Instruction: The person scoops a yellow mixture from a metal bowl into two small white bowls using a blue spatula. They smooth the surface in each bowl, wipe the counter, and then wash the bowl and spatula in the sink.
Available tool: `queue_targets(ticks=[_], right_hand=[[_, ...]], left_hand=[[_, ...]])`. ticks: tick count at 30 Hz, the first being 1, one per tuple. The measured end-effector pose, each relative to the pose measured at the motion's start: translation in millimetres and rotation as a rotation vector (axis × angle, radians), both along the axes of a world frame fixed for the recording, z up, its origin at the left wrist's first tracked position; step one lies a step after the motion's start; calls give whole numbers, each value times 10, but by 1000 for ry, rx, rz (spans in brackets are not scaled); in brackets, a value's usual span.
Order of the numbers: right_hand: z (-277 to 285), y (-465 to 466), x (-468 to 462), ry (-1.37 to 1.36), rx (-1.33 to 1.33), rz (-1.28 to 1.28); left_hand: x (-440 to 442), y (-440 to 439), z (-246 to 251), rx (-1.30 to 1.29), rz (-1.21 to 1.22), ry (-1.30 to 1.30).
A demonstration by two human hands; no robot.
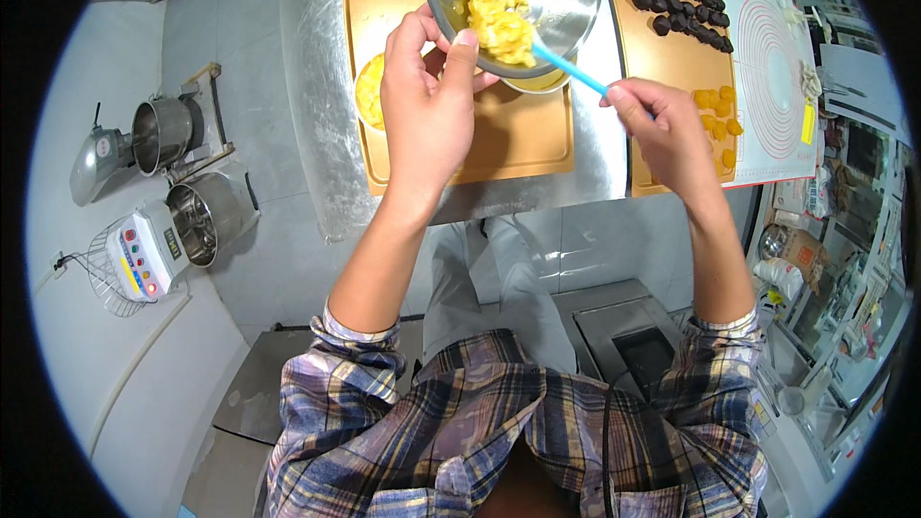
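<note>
My left hand (432, 101) grips the rim of a stainless-steel mixing bowl (568, 0), which is tilted toward me. Inside it sits a lumpy, glossy yellow mixture (500, 14). My right hand (658, 122) holds the blue handle of a utensil (572, 70), whose far end meets the mixture at the bowl's lower edge. Beneath the bowl, a round container (540, 83) is partly hidden. A second round container filled with yellow pieces (370, 93) stands left of my left hand. Both containers rest on a gold baking tray (504, 147).
Another gold tray (662, 72) on the right carries rows of dark balls (680, 7) and orange-yellow pieces (719, 111). A mat printed with circles (777, 79) lies beyond it. The steel table's front edge (532, 207) is close to me. Stand mixers (144, 248) are at far left.
</note>
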State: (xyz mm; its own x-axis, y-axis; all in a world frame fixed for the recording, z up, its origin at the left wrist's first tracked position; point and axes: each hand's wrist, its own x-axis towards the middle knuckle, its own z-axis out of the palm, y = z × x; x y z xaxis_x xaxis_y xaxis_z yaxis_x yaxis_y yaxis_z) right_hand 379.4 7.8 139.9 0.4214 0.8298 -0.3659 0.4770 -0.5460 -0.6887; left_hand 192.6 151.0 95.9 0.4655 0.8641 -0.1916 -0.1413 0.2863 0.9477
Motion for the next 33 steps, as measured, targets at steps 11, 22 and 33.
queue_targets(ticks=[11,22,33], right_hand=[[128,33,89,532,108,-379],[302,-366,231,68,224,-365],[-568,-685,111,-675,342,21]], left_hand=[[-25,59,-40,-157,-19,-71],[-99,618,-192,-88,109,3],[-185,768,-289,-94,178,26]])
